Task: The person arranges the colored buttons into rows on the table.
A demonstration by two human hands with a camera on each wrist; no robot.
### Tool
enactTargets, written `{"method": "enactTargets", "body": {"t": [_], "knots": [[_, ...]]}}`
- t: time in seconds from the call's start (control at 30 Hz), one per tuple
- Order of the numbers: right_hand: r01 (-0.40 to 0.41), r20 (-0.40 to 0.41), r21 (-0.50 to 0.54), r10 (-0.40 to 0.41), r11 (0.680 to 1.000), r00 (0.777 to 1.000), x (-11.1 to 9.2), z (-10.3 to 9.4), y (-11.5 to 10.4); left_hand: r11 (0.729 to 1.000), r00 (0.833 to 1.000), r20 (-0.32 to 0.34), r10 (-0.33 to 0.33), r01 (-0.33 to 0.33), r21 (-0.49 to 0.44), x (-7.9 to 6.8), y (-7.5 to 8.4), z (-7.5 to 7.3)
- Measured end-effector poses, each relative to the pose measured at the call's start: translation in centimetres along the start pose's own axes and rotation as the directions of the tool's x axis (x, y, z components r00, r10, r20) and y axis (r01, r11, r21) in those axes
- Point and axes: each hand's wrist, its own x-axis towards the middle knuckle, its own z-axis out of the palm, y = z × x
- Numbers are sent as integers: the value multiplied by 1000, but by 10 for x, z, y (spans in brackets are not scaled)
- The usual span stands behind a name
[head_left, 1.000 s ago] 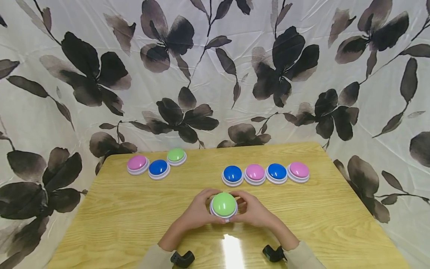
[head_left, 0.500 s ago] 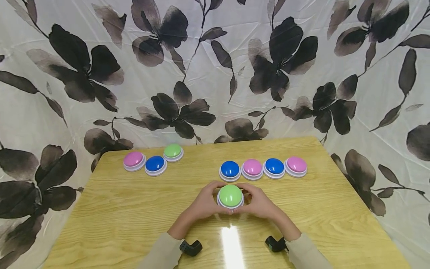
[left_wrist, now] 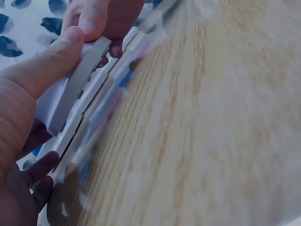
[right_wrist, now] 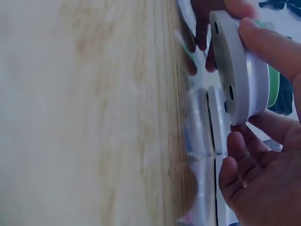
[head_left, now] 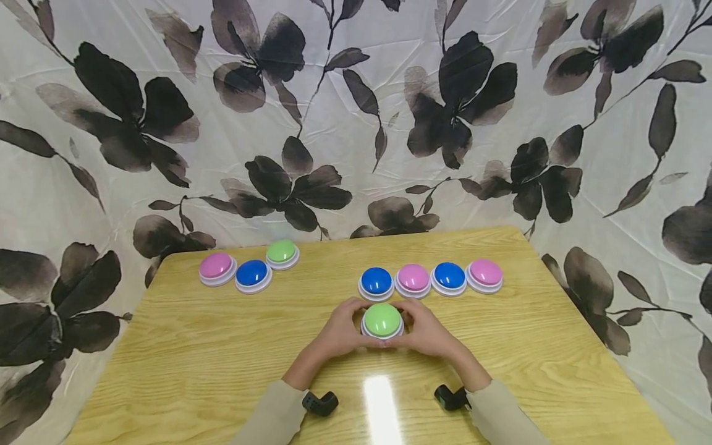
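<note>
Between both hands is a push button with a green dome point(head_left: 382, 320) and a round white base. My left hand point(head_left: 340, 330) grips its left side and my right hand point(head_left: 427, 330) its right, the thumbs meeting at the near edge. In the right wrist view the button's white base point(right_wrist: 235, 70), with dark holes underneath, is raised off the table and the green dome faces away. The left wrist view shows the left thumb point(left_wrist: 56, 61) on the base's rim. Just beyond the hands stands a row: blue button point(head_left: 376, 282), pink button point(head_left: 413, 279), another blue button point(head_left: 449, 276), another pink button point(head_left: 485, 273).
At the back left of the wooden table point(head_left: 222, 358) stand a pink button point(head_left: 216, 266), a blue button point(head_left: 253, 274) and a second green button point(head_left: 282, 252). A floral cloth point(head_left: 356, 136) hangs behind the table and along its sides. Each wrist wears a small black device point(head_left: 321, 403).
Both hands have carried the green button a little away from the body, closer to the row, and slightly right. The head view has shifted a little. The other buttons stay in place on the table.
</note>
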Motion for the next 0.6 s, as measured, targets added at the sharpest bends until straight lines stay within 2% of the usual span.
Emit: {"method": "enactTargets", "body": {"t": [0.23, 0.6], "knots": [[7, 18, -3, -7, 1000, 1000, 6, 0, 5, 999, 1000, 6, -18, 17, 32, 3, -5, 2], [27, 61, 49, -30, 998, 998, 11, -2, 7, 996, 1000, 9, -30, 29, 82, 4, -5, 3]]}}
